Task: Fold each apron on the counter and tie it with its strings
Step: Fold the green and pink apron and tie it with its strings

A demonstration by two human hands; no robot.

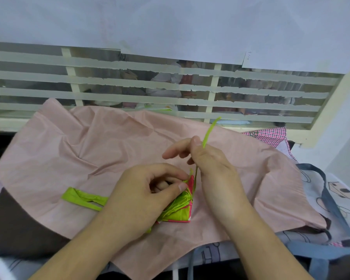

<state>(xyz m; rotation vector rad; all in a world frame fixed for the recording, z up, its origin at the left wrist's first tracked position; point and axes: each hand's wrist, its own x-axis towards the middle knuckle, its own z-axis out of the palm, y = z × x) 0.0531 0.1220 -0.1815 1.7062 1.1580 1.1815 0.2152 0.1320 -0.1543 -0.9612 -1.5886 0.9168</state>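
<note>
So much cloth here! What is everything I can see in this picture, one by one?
folded apron: one, green with pink trim, a small bundle on the pink cloth, centre
string: one, green, rising from the bundle through the right hand
loop: one, green strap, lying left of the bundle
pink cloth: one, pale pink with a brown edge, spread over the counter
checked cloth: one, pink and white, far right by the window
printed cloth: one, pale with drawings and blue-grey straps, right edge
window: one, striped with tape, behind
left hand: pinches the bundle
right hand: holds the string
</note>
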